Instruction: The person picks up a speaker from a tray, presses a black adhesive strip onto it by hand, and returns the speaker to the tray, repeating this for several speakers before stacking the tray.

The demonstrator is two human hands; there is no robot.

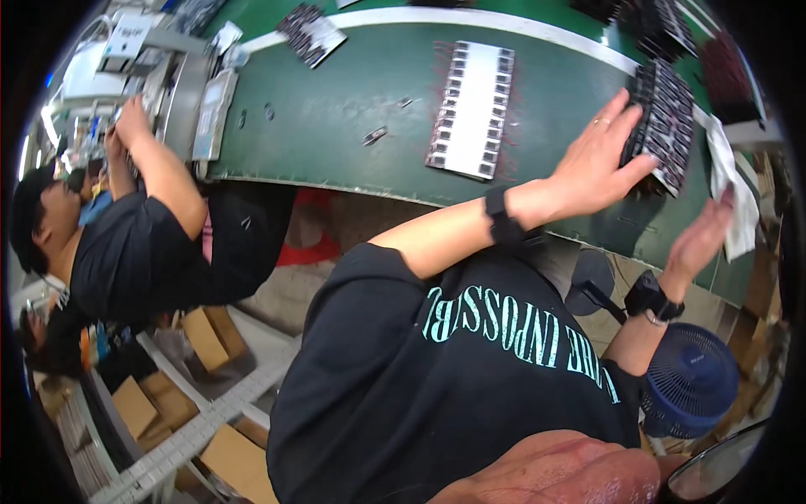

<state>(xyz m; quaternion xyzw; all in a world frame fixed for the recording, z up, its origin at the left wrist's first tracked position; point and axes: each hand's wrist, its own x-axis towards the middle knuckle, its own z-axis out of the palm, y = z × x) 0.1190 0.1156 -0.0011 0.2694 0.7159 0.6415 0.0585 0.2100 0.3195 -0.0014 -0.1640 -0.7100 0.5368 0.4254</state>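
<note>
My left hand (594, 158), fingers spread, lies against the near side of a stack of sheets lined with small dark electronic parts (669, 126). Thumb and fingertips touch the stack's edge, and the hand is not closed round it. Further right, my right hand (703, 237) is slightly blurred, its fingers stretched out beside a white cloth or paper (732, 189) hanging over the table edge. Whether they touch it I cannot tell. Left of my left hand lies a white strip (480, 109) with rows of small dark parts and thin red wires along both long sides.
The green table (336, 126) carries a few loose small parts (375, 135) and another parts sheet (311, 35). A dark reddish bundle (729, 80) stands at far right. To the left, a person (143, 227) works at a machine. A blue fan (690, 380) stands below.
</note>
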